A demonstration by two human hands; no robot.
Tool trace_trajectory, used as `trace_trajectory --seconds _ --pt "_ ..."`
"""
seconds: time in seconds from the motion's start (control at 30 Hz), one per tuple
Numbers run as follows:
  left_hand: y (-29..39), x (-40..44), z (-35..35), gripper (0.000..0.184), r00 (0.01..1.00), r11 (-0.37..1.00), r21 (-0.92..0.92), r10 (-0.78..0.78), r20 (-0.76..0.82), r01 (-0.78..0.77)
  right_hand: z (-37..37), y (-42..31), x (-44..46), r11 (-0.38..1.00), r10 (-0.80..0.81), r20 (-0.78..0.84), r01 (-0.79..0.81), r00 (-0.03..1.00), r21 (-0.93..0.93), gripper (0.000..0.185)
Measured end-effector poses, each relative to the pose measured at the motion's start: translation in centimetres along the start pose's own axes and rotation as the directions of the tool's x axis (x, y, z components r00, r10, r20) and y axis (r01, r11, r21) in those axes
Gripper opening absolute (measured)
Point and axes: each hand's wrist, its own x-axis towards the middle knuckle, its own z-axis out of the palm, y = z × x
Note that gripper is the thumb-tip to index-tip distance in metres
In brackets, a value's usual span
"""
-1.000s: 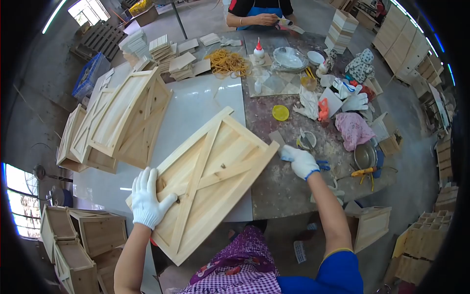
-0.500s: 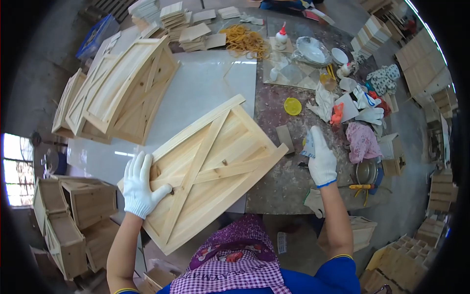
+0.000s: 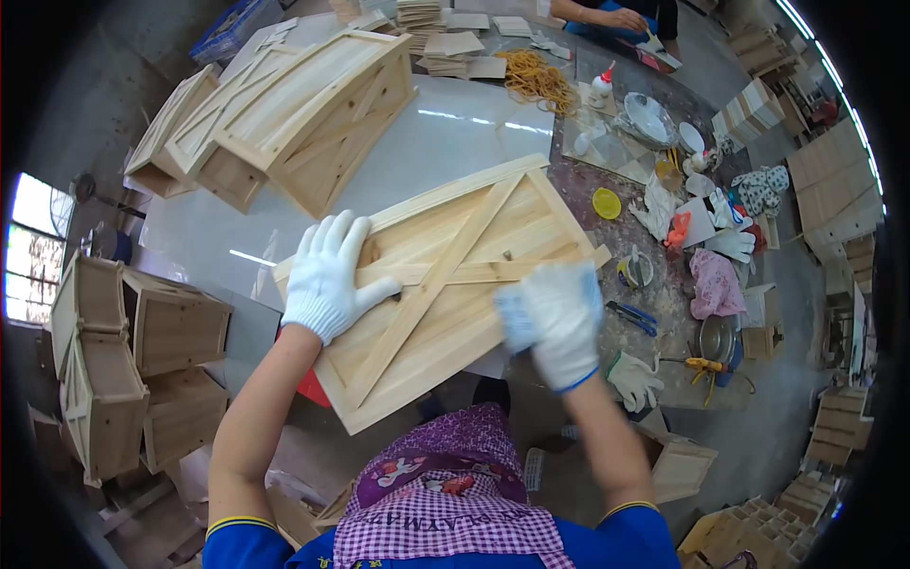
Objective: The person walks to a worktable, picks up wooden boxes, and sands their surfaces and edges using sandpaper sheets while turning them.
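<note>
A wooden crate (image 3: 445, 275) with an X-brace on its face lies slanted at the table's near edge. My left hand (image 3: 332, 270), in a white knit glove, presses on its left end with the fingers stretched and the thumb apart. Over the crate's right part is my gloved right hand (image 3: 561, 318), smeared by motion. A piece of sandpaper (image 3: 515, 315) with blue print on its back is under its fingers, against the crate face. The crate's right corner is partly hidden by this hand.
Similar crates (image 3: 322, 104) stand at the back left, and more crates (image 3: 100, 370) are stacked at the lower left. On the table are rubber bands (image 3: 538, 81), a glue bottle (image 3: 602, 85), blue-handled pliers (image 3: 632, 318) and a loose glove (image 3: 635, 379). A co-worker's hand (image 3: 621, 19) shows at the back.
My right hand has moved left with the sandpaper, from beside the crate onto its face. My left hand stays on the crate. The view has shifted, and a co-worker's hand now shows.
</note>
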Motion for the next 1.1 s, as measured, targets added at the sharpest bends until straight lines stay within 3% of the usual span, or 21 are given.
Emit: trace_trajectory --seconds 0.03,0.07,0.1,0.13,0.17,0.23,0.3,0.4,0.47,0.5,0.53,0.57,0.6,0.67,0.73,0.8,0.83,0.9,0.97,1.03,1.1 --pt "-0.1 0.0 -0.2 0.087 1.000 1.000 0.002 -0.009 -0.013 0.009 0.2 3.1 -0.2 0.952 -0.243 -0.272 0.175 0.931 -0.251 0.030" --pt "-0.3 -0.1 -0.1 0.086 0.999 1.000 -0.008 0.008 -0.034 -0.008 1.5 5.3 -0.1 0.820 -0.506 -0.448 0.249 0.737 -0.516 0.030" --pt "-0.4 -0.3 0.2 0.086 0.999 1.000 -0.021 0.020 -0.050 -0.021 1.8 3.8 -0.7 0.814 -0.517 -0.443 0.260 0.733 -0.520 0.030" --pt "-0.5 -0.5 0.4 0.085 0.997 0.999 -0.034 0.029 -0.066 -0.032 2.4 1.4 -1.7 0.955 -0.298 -0.394 0.266 0.870 -0.135 0.033" --pt "-0.8 -0.3 0.6 0.085 0.997 0.999 -0.033 0.013 -0.073 -0.015 3.5 -1.0 -2.5 0.950 -0.108 -0.238 0.170 0.965 0.261 0.038" --pt "-1.4 -0.6 1.6 0.084 0.988 0.999 -0.017 0.045 -0.148 -0.048 10.5 -7.0 -5.3 0.882 -0.431 -0.484 0.470 0.762 -0.046 0.042" --pt "-1.5 -1.2 2.4 0.084 0.984 0.999 -0.009 0.049 -0.170 -0.051 12.9 -14.7 -7.4 0.807 -0.573 -0.430 0.573 0.698 -0.144 0.035" --pt "-1.7 -1.2 2.6 0.083 0.974 0.997 -0.029 0.069 -0.218 -0.077 13.2 -14.6 -7.2 0.787 -0.591 -0.380 0.612 0.711 -0.079 0.031" --pt "-1.7 -1.4 2.5 0.083 0.974 0.997 -0.033 0.056 -0.218 -0.065 11.2 -7.9 -5.3 0.901 -0.419 -0.430 0.425 0.799 -0.088 0.030" --pt "-1.5 -1.5 2.5 0.083 0.974 0.997 -0.040 0.048 -0.221 -0.058 8.1 -6.7 -4.5 0.772 -0.054 -0.280 0.218 0.959 0.597 0.029" --pt "-1.4 -1.6 2.3 0.083 0.973 0.997 -0.044 0.045 -0.226 -0.056 8.3 -2.6 -3.3 0.703 0.062 -0.504 0.321 0.861 0.635 0.034" --pt "-1.3 -1.6 2.1 0.083 0.973 0.998 -0.041 0.042 -0.227 -0.053 8.2 1.3 -2.5 0.959 -0.084 -0.653 0.239 0.752 0.152 0.037" --pt "-1.1 -1.7 1.6 0.084 0.986 0.998 -0.047 0.024 -0.167 -0.033 7.9 2.8 -2.1 0.930 -0.299 -0.689 0.042 0.660 -0.364 0.041" --pt "-1.0 -1.6 0.9 0.084 0.999 0.999 -0.052 -0.012 -0.046 0.010 11.6 -3.9 -4.5 0.918 -0.397 -0.582 0.325 0.709 -0.229 0.047" --pt "-1.1 -1.4 1.0 0.084 0.999 0.999 -0.047 -0.009 -0.050 0.007 18.0 -11.3 -7.7 0.941 -0.272 -0.633 0.339 0.725 -0.016 0.046" --pt "-1.1 -1.6 1.3 0.085 0.999 0.999 -0.036 0.007 -0.049 -0.009 17.9 -16.2 -9.6 0.802 -0.589 -0.481 0.543 0.649 -0.248 0.045" --pt "-1.2 -1.5 1.2 0.085 0.999 1.000 -0.025 0.015 -0.043 -0.016 17.4 -15.4 -9.1 0.806 -0.581 -0.492 0.541 0.648 -0.239 0.045" --pt "-1.1 -1.7 1.1 0.085 1.000 1.000 -0.024 0.000 -0.026 0.000 14.5 -10.5 -6.9 0.829 -0.524 -0.564 0.533 0.638 -0.168 0.045" --pt "-0.8 -1.5 1.3 0.085 1.000 1.000 -0.030 -0.010 -0.027 0.009 11.7 -3.6 -5.2 0.864 -0.091 -0.487 0.312 0.869 0.395 0.044" --pt "-1.0 -1.6 2.3 0.084 0.993 1.000 -0.002 0.021 -0.118 -0.021 11.9 2.0 -2.9 0.964 -0.251 -0.679 0.242 0.690 -0.110 0.044" --pt "-1.6 -1.5 2.6 0.084 0.987 0.999 0.024 0.038 -0.158 -0.035 14.5 -5.1 -4.8 0.890 -0.455 -0.634 0.344 0.626 -0.299 0.046"
